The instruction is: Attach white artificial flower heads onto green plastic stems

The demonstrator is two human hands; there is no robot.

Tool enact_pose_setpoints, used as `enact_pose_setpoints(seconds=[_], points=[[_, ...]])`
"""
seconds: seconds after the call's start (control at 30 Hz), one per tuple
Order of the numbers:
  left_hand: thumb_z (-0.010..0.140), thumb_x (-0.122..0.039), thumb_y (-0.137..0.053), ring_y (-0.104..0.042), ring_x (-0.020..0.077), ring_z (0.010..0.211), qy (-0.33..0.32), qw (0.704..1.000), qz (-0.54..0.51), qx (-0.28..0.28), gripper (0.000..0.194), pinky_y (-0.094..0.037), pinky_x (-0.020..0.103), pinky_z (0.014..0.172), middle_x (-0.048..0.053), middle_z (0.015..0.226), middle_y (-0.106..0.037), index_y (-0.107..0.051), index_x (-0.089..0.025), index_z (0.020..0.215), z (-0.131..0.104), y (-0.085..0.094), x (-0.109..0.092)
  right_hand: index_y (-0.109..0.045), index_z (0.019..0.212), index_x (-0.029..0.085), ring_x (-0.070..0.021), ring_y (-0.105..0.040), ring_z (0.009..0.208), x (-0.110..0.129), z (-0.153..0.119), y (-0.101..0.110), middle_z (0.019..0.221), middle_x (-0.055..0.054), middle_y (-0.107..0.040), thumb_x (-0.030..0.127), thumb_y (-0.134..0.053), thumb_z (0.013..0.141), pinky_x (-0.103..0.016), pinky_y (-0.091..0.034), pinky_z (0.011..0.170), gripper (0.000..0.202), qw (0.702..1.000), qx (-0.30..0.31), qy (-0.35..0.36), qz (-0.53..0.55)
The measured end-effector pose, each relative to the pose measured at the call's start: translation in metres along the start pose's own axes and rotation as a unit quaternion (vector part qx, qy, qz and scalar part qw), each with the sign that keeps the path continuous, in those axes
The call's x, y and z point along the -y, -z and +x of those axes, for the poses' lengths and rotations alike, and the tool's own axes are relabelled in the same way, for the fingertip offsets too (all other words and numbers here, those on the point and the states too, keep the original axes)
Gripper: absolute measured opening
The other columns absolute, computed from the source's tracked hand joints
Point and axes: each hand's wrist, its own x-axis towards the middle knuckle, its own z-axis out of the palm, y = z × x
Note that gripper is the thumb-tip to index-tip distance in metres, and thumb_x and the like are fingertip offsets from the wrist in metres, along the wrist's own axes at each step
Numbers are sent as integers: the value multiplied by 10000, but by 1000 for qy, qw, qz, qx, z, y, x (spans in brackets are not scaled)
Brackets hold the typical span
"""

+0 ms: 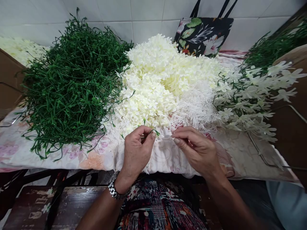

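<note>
My left hand (pixel 139 147), with a metal watch on its wrist, pinches a small green stem (pixel 155 131) whose tips stick out past the fingers. To its right, my right hand (pixel 195 148) has thumb and forefinger pressed together; something tiny and pale may be at the fingertips, too small to name. The hands are apart. Just beyond them lie a heap of cream-white blossoms (pixel 153 95) and a pile of thin white strands (pixel 196 105). A large tangle of green stems (pixel 74 83) is on the left.
Assembled white flowers on green stems (pixel 249 99) lie at the right, by a cardboard box (pixel 292 127) and a bent wire. A black floral bag (pixel 203 35) leans on the tiled wall. Another brown box (pixel 9 83) stands at the left. The floral tablecloth (pixel 96 159) ends just before my lap.
</note>
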Motion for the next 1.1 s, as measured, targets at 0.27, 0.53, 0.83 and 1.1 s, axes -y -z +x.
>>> enact_pose_setpoints(seconds=[0.27,0.53,0.83,1.1], points=[[699,-140,-565,-425,68,467,2,1000,-2,-13,101,-334,171,426,-46,537,-514,-561,-163,601,0,-1,-2,-634,777,211,-191,-595,893,4,5,6,886,-57,-623,189,-567,816,-335,-490,754,80,999,-48,3,3],[703,-138,-553,-406,64,471,14,1000,-10,0,98,-319,167,429,-52,532,-492,-547,-165,609,-2,-1,2,-621,843,210,-99,-566,537,-1,-3,0,652,20,-616,206,-542,840,-217,-452,500,79,998,-55,-34,-22],[704,-135,-550,-396,63,454,11,1000,-16,9,103,-316,168,427,-63,515,-479,-544,-168,607,-3,-4,0,-575,881,199,-91,-576,593,-2,-5,0,709,0,-648,248,-508,869,-212,-497,554,84,978,0,-118,173],[713,-142,-561,-395,54,456,11,1000,-22,3,94,-312,156,418,-62,532,-493,-553,-165,622,-3,-4,4,-613,926,199,-110,-648,641,0,-7,-1,737,-9,-661,264,-581,825,-222,-538,580,125,969,2,-149,195]])
